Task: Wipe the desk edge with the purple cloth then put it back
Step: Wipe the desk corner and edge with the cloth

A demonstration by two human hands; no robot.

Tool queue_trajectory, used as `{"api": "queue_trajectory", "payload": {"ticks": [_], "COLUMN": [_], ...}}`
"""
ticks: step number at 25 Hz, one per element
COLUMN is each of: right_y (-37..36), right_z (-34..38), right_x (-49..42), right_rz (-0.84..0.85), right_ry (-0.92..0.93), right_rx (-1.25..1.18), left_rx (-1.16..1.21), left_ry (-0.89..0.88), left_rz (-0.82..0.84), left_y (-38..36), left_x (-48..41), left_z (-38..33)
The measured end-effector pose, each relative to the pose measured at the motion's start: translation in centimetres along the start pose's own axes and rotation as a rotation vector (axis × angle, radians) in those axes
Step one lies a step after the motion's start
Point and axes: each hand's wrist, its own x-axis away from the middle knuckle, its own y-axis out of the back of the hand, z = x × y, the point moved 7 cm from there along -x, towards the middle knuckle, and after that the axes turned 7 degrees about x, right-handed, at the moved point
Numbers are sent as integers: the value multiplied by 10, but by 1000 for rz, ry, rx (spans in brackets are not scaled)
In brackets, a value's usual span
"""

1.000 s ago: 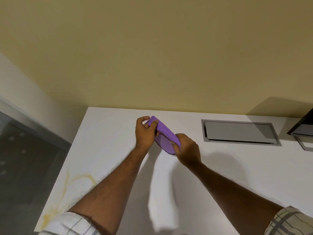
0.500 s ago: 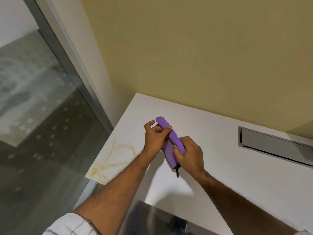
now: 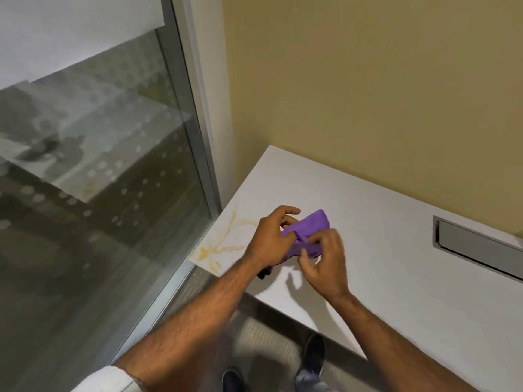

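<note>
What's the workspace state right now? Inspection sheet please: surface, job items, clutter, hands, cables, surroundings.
Surface: white desk, yellowish stain at its left corner near the edge.
Job's things: purple cloth, bunched, held above the desk between both hands.
Clutter: nothing seen.
Grippers: left hand and right hand both grip the cloth with their fingers.
Cables: nothing seen; closed grey hatch set into the desk at right.
Surroundings: yellow wall behind, glass partition at left, shoes on the floor below.

A white desk (image 3: 396,278) carries yellow stains (image 3: 223,244) just left of the left hand's fingers (image 3: 285,212), and a metal cable hatch (image 3: 478,247) well right of the right hand's.
</note>
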Motion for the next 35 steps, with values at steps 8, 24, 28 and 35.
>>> {"api": "queue_trajectory", "payload": {"ticks": [8, 24, 28, 35], "right_y": [-20, -103, -139, -169], "right_z": [60, -49, -67, -54], "right_x": [-35, -64, -80, -74], "right_rz": [369, 583, 548, 424], "right_ry": [186, -466, -366, -226], "right_rx": [242, -324, -133, 270], "left_rx": [-305, -142, -257, -491], "left_ry": [-118, 256, 308, 189], "left_rz": [150, -343, -319, -109], "left_y": [50, 102, 97, 117], "left_x": [43, 66, 32, 0], "left_z": [-8, 104, 131, 146]}}
